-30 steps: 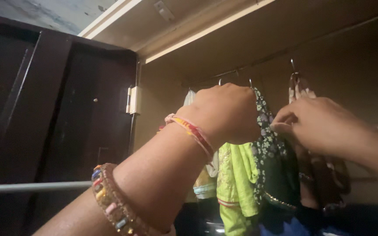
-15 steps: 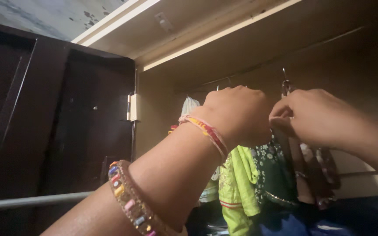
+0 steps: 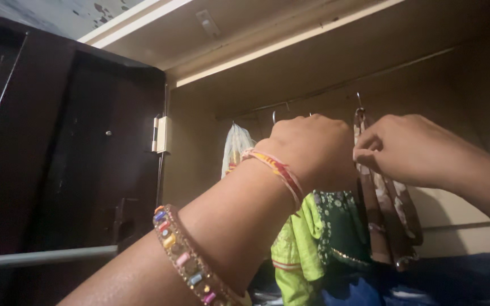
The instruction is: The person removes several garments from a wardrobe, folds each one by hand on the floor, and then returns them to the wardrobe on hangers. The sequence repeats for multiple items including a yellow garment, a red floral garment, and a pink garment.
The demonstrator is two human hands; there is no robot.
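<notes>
Close in, the beaded bangle [image 3: 185,262] rides the left forearm, a threaded band at the wrist. The left hand [image 3: 313,148] is fisted up among the hanging clothes, fingers curled in, though what they grip is hidden. Beside it, the right hand [image 3: 406,148] pinches its fingers on the brown patterned garment [image 3: 389,215], now lower than half a second ago. Behind hang the lime green garment [image 3: 296,243] and the dark floral one [image 3: 341,224], under the rail [image 3: 336,90], the whole view drifted left.
</notes>
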